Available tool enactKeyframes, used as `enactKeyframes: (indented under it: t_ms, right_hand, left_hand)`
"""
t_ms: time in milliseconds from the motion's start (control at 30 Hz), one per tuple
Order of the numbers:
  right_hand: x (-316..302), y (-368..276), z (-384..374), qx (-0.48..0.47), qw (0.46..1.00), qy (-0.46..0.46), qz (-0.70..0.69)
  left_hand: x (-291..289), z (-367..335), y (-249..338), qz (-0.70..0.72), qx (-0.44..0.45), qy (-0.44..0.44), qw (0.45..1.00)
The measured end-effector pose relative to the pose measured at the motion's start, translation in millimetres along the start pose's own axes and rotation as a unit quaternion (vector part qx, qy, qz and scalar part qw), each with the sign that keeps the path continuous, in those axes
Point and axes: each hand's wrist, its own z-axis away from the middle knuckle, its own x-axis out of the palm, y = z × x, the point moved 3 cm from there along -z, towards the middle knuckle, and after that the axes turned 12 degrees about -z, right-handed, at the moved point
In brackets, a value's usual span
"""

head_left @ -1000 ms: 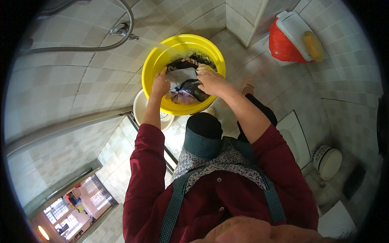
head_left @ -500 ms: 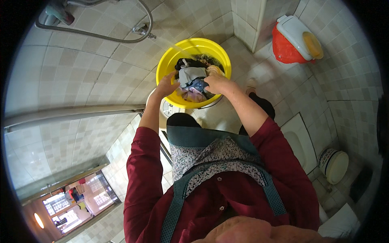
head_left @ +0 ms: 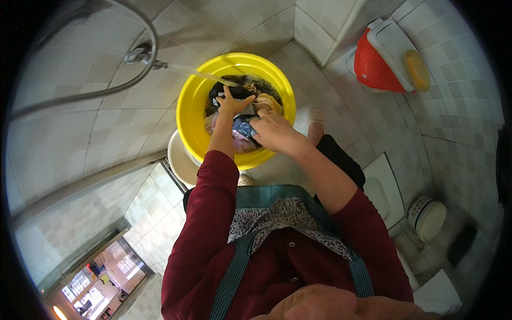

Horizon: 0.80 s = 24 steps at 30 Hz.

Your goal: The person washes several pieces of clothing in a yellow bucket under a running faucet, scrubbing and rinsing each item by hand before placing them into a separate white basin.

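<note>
Tiled wet room. Wall tiles [head_left: 74, 138] are beige and grey checks; floor tiles [head_left: 346, 120] are pale and look wet in places. Clothes [head_left: 243, 127] are in the yellow basin [head_left: 184, 120], heaped and partly in water: black, dark blue, pale yellow and pinkish pieces. What the basin stands on is hidden; its left lower rim overlaps a white basin [head_left: 178, 160] from above.

Left hand [head_left: 233, 102]: over the middle of the heap, thumb and fingers spread apart, near the black piece; contact unclear. Right hand [head_left: 277, 133]: at the heap's right side, fingers bent down onto the dark blue piece. Cannot tell if they pinch it.

Wall tap [head_left: 140, 55] at upper left, a metal hose [head_left: 96, 95] looping around it. Water stream [head_left: 194, 73] runs slantwise from the tap into the basin.

Far right: bin [head_left: 373, 64] with a red liner and grey-white lid, a yellow oblong piece on the lid's right side. White squat pan [head_left: 376, 194] is set in the floor, right of the person's legs. White bucket [head_left: 429, 220] beyond it, near a dark oblong object [head_left: 462, 245], kind unclear. Metal rail [head_left: 90, 189] crosses at left; past it, at lower left, an opening [head_left: 106, 277] shows a brighter room with windows.
</note>
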Motion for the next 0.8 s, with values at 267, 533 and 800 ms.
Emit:
enactKeyframes:
  t_ms: [267, 533, 800]
  right_hand:
    - [-4.5, -21.2, -4.4, -0.052, 0.998, 0.027, -0.001]
    - [3.7, -16.8, -19.4, -0.026, 0.999, 0.027, -0.008]
    - [10.9, -11.1, -22.9, -0.030, 0.999, 0.012, 0.024]
  left_hand:
    - [56.1, -35.0, 23.1, -0.141, 0.142, -0.021, 0.980]
    - [87.4, 9.2, 62.4, -0.275, 0.316, 0.022, 0.908]
    - [78.3, 42.6, 31.0, -0.248, 0.391, -0.173, 0.869]
